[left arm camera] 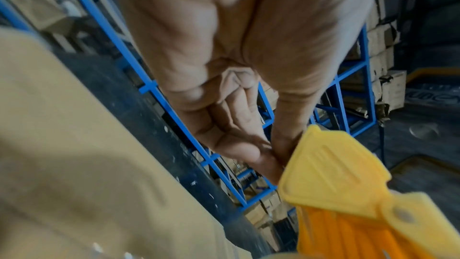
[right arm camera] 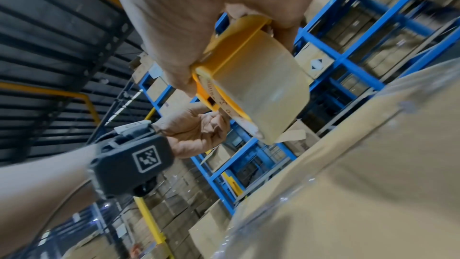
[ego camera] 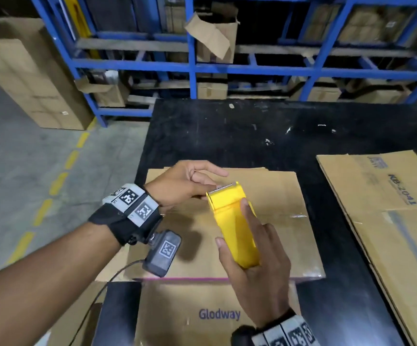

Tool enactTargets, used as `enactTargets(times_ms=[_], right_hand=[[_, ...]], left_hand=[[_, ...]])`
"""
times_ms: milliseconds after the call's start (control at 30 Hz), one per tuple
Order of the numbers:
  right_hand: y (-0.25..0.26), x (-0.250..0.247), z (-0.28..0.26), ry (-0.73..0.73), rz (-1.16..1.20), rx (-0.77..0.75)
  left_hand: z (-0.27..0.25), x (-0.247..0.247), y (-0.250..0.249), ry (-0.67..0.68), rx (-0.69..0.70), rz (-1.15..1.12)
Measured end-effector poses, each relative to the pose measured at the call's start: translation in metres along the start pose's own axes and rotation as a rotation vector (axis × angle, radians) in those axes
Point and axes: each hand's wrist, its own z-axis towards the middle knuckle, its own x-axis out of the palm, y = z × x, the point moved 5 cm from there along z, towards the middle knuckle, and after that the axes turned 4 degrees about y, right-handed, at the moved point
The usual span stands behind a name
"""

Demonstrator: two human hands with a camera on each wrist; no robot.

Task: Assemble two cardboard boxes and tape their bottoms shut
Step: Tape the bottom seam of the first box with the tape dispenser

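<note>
My right hand (ego camera: 252, 255) grips a yellow tape dispenser (ego camera: 235, 221) above an assembled cardboard box (ego camera: 272, 240) that stands bottom-up on the black table (ego camera: 227, 131). The right wrist view shows the clear tape roll (right arm camera: 261, 94) inside the dispenser. My left hand (ego camera: 190, 183) is at the dispenser's toothed front end, thumb and fingertips (left arm camera: 268, 157) pinching there; the tape end itself is too small to see. A strip of clear tape (ego camera: 299, 216) lies across the box bottom. A flattened cardboard box (ego camera: 382, 201) lies on the table to the right.
Blue steel racking (ego camera: 252, 68) with cartons stands behind the table. Stacked cartons (ego camera: 27, 76) sit on the floor at left, beside a dashed yellow floor line (ego camera: 60, 181). Another "Glodway" carton (ego camera: 202, 313) is close in front of me.
</note>
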Motion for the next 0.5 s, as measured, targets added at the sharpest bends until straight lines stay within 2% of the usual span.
enactTargets(times_ms=[133,233,367,500], right_hand=[[0.033,0.052,0.021,0.085,-0.039,0.018],[0.056,0.088,0.032,0.164,-0.112,0.059],[0.081,0.118,0.029,0.203,-0.126,0.078],[0.092,0.141,0.028,0.240,-0.089,0.157]], left_hand=[[-0.002,-0.066,0.006,-0.046,-0.033,0.136],[0.006,-0.109,0.007,-0.032,-0.082,0.219],[0.028,-0.183,0.003,-0.081,-0.090,0.280],[0.057,-0.214,0.026,0.038,-0.166,0.340]])
